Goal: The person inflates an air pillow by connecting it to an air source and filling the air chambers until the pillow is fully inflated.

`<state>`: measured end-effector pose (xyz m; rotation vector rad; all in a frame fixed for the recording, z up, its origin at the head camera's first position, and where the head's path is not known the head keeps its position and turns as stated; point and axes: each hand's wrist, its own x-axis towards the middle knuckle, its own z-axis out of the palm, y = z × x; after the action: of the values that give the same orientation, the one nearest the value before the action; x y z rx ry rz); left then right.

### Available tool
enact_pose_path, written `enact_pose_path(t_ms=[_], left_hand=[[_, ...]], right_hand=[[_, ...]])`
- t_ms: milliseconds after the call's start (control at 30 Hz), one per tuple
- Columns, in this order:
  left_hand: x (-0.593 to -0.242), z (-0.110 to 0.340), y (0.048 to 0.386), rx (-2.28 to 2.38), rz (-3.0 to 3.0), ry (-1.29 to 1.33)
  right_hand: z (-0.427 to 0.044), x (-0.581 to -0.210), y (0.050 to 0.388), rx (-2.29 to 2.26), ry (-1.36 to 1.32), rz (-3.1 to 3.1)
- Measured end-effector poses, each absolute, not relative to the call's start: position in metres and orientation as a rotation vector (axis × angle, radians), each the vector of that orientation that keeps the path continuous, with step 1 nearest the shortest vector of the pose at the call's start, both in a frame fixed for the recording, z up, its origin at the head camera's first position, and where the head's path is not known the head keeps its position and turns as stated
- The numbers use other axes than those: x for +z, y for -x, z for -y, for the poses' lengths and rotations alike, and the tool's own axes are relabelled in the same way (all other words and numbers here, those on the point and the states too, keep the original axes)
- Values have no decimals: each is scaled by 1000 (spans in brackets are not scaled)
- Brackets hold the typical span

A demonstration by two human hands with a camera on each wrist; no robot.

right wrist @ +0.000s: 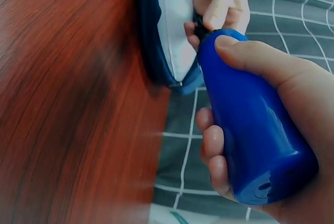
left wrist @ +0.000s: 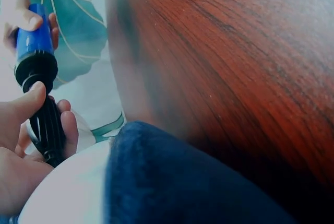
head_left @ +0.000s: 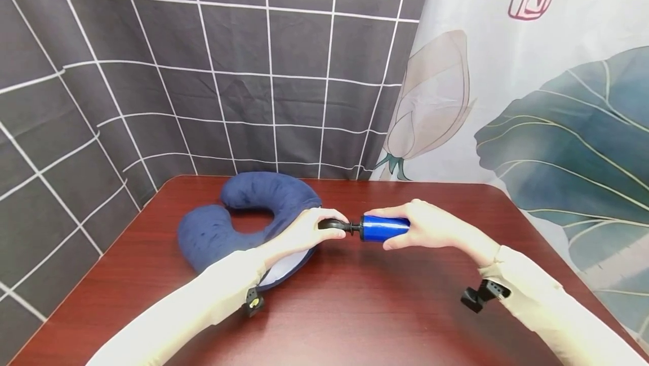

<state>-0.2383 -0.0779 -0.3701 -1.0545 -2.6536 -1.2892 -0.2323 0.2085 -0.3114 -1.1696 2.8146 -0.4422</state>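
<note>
A small hand pump with a blue barrel (head_left: 381, 228) and a black handle (head_left: 332, 224) is held level above the table between both hands. My left hand (head_left: 304, 230) grips the black handle, with fingers and thumb curled round it in the left wrist view. My right hand (head_left: 431, 225) wraps round the blue barrel, thumb along its side in the right wrist view. The handle end sits close against the barrel's black cap. Behind and below my left hand lies a navy U-shaped neck pillow (head_left: 208, 233) with a white panel (head_left: 286, 267) on its near side.
The dark red wooden table (head_left: 324, 321) runs under everything. A dark grid-patterned curtain (head_left: 228, 73) hangs along its back and left, and a white curtain with leaf and flower prints (head_left: 547, 146) at the right. Small black devices are strapped to both wrists.
</note>
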Motion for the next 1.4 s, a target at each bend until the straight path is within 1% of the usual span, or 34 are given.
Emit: enact_pose_path(t_ms=[200,367,567,700,833,1000,1200,1300,1400], left_hand=[[-370,77,238,-1268,2618,1073],[-370,78,237,-1251,2615,1041],[-370,79,238,-1306,2625,1033],[-369,78,238,-1330,2628,1022],[-370,77,238,-1335,2636,1024],[-371,78,238,-1352,2640,1013],[-372,77,240,-1376,2661,1000],[-371,77,240,-1363,2681,986],[-369,77,239,-1328,2686,977]], right_hand=[[-248,-304,226,-458,1225,-2808],[-278,-294,222,-504,1204,-2791],[-293,-286,217,-518,1207,-2806],[-288,-287,219,-554,1182,-2787],[-274,-295,224,-548,1184,-2794],[-241,-309,232,-528,1232,-2797],[-202,-314,236,-490,1201,-2832],[-196,-316,237,-477,1180,-2847],[-200,-318,237,-488,1158,-2846]])
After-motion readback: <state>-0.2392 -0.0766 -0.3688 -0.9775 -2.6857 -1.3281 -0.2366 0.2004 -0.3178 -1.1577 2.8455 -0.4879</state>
